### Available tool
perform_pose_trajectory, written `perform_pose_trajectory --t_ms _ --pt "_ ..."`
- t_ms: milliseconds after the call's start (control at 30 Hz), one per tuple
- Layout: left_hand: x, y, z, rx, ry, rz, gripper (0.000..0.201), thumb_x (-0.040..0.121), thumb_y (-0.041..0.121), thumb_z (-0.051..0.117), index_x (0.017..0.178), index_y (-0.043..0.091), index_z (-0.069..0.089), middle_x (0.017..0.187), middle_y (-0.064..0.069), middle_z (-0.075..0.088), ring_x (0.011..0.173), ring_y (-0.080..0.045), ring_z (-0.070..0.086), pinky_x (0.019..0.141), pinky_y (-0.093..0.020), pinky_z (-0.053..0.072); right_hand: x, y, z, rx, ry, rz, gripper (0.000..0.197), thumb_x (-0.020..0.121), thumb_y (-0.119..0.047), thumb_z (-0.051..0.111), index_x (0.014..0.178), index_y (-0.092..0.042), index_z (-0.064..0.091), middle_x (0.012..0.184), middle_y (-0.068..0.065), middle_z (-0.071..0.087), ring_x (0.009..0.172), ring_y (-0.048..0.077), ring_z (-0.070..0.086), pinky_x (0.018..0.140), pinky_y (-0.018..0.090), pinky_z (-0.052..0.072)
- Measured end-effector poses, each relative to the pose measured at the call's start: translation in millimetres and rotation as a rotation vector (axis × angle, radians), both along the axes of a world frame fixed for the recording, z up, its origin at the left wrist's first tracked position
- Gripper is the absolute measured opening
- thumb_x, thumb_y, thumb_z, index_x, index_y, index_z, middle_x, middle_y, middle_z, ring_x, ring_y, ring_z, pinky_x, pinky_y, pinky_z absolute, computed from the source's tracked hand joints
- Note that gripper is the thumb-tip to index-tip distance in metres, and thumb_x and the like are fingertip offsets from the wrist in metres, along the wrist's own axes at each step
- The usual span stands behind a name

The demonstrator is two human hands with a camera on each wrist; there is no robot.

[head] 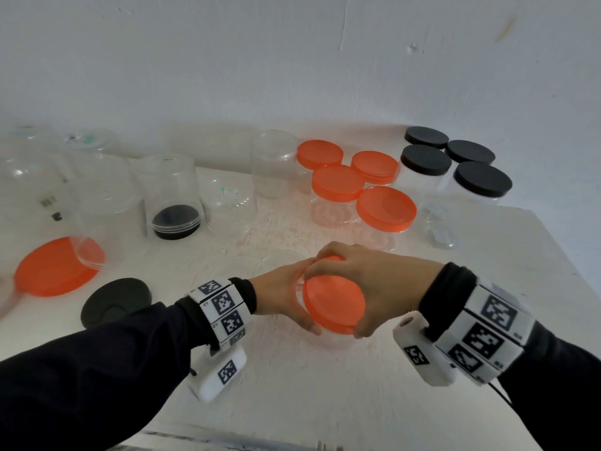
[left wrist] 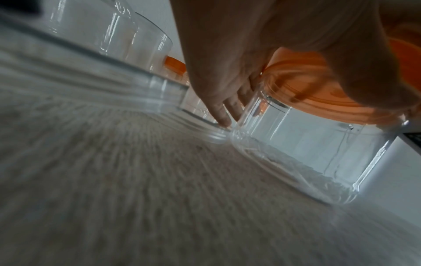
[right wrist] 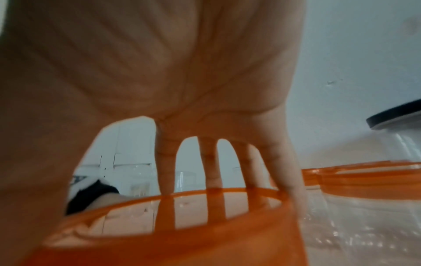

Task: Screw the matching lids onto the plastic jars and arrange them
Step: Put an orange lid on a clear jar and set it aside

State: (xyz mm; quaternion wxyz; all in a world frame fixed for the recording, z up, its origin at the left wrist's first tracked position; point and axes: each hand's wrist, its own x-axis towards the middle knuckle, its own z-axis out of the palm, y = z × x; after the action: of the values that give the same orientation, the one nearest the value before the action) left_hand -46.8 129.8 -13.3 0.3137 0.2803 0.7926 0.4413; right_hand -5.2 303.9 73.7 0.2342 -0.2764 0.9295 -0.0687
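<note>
A: What's nearest?

B: A clear plastic jar (left wrist: 307, 149) standing on the white table (head: 292, 402), close to the front edge and about midway across. Its walls are see-through, and it wears a translucent orange lid (head: 333, 302).

A: And the hands?

B: The right hand (head: 367, 284) arches over the lid, thumb and fingers curled down around its rim. The left hand (head: 279, 294) wraps the jar's side just under the lid, fingers bent round the far wall (the wrist view shows them pressed to the plastic).

A: Further out?

B: To the left lie a loose black lid (head: 115, 301) and a loose orange lid (head: 55, 268) with a clear rim resting on it. Behind those stand upturned clear jars (head: 100, 190), one covering a black lid.

A: At the back?

B: Four orange-lidded jars (head: 357, 180) clustered centre-right, then four black-lidded jars (head: 455, 161) by the far right corner, with one open jar (head: 274, 164) upright left of the orange group.
</note>
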Motion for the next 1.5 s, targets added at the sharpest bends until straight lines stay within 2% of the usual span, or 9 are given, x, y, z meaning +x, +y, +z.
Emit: perform_pose_trajectory --t_ms 267,367,467,667,900,1067,1267,1367,1500 --pt "1 -1 0 -0.015 0.013 0.025 0.09 0.061 0.013 0.085 0.129 0.035 0.03 0.114 0.026 0.046 0.103 0.015 0.044 0.078 -0.002 0.039 22 -14 -8 0.217 0.263 -0.22 0.1 0.065 -0.081 0.052 0.143 -0.028 0.019 0.127 0.002 0.04 0.096 0.02 0.047 0.074 0.029 0.038" --pt "2 -1 1 -0.012 0.011 0.028 0.09 0.06 0.014 0.086 0.129 0.034 0.031 0.116 0.023 0.047 0.106 0.01 0.045 0.087 -0.01 0.041 20 -7 -4 0.177 0.143 -0.107 0.094 0.071 -0.07 0.059 0.144 -0.04 0.008 0.149 0.0 0.016 0.129 0.026 0.029 0.098 0.04 0.038" --pt "3 0 2 -0.015 0.009 -0.006 0.095 0.061 0.015 0.085 0.133 0.034 0.028 0.122 0.021 0.046 0.11 0.006 0.045 0.094 -0.017 0.039 15 0 4 0.093 -0.015 0.001 0.088 0.074 -0.039 0.072 0.139 -0.053 0.015 0.148 -0.013 0.005 0.132 0.021 0.015 0.101 0.042 0.039" --pt "4 0 1 -0.018 0.001 0.015 0.098 0.06 0.015 0.086 0.136 0.031 0.026 0.125 0.019 0.044 0.117 -0.002 0.044 0.094 -0.014 0.037 22 -17 -8 0.237 0.285 -0.229 0.09 0.069 -0.081 0.045 0.142 -0.036 0.02 0.127 0.004 0.036 0.103 0.024 0.045 0.078 0.033 0.039" --pt "4 1 3 -0.007 0.003 0.0 0.089 0.062 0.011 0.084 0.129 0.035 0.03 0.116 0.023 0.046 0.106 0.008 0.045 0.087 -0.008 0.039 19 -2 3 0.126 0.021 -0.032 0.088 0.075 -0.043 0.07 0.14 -0.051 0.012 0.149 -0.01 0.006 0.131 0.024 0.018 0.099 0.042 0.04" --pt "4 1 1 -0.014 0.012 0.021 0.094 0.061 0.014 0.085 0.132 0.035 0.027 0.12 0.023 0.043 0.111 0.003 0.044 0.086 -0.009 0.038 26 -21 -8 0.227 0.285 -0.253 0.089 0.07 -0.079 0.047 0.142 -0.034 0.02 0.13 0.005 0.036 0.104 0.025 0.045 0.078 0.034 0.041" --pt "5 1 3 -0.016 0.026 0.017 0.089 0.063 0.012 0.084 0.128 0.035 0.028 0.114 0.026 0.044 0.102 0.013 0.044 0.078 -0.001 0.038 22 -9 -4 0.179 0.111 -0.092 0.089 0.077 -0.062 0.058 0.145 -0.042 0.004 0.154 -0.003 0.001 0.139 0.031 0.011 0.108 0.051 0.028" --pt "5 2 4 -0.014 0.018 -0.004 0.09 0.063 0.012 0.084 0.13 0.036 0.029 0.117 0.023 0.046 0.106 0.011 0.045 0.084 -0.006 0.04 17 -6 -1 0.13 0.047 -0.027 0.087 0.075 -0.041 0.07 0.14 -0.05 0.014 0.149 -0.008 0.008 0.129 0.027 0.02 0.098 0.042 0.041" --pt "5 1 2 -0.029 0.024 0.032 0.09 0.061 0.012 0.085 0.128 0.037 0.029 0.117 0.024 0.045 0.11 0.006 0.045 0.086 -0.009 0.039 24 -18 -8 0.212 0.267 -0.158 0.084 0.073 -0.068 0.056 0.141 -0.042 0.016 0.13 0.002 0.034 0.107 0.026 0.039 0.077 0.032 0.041"
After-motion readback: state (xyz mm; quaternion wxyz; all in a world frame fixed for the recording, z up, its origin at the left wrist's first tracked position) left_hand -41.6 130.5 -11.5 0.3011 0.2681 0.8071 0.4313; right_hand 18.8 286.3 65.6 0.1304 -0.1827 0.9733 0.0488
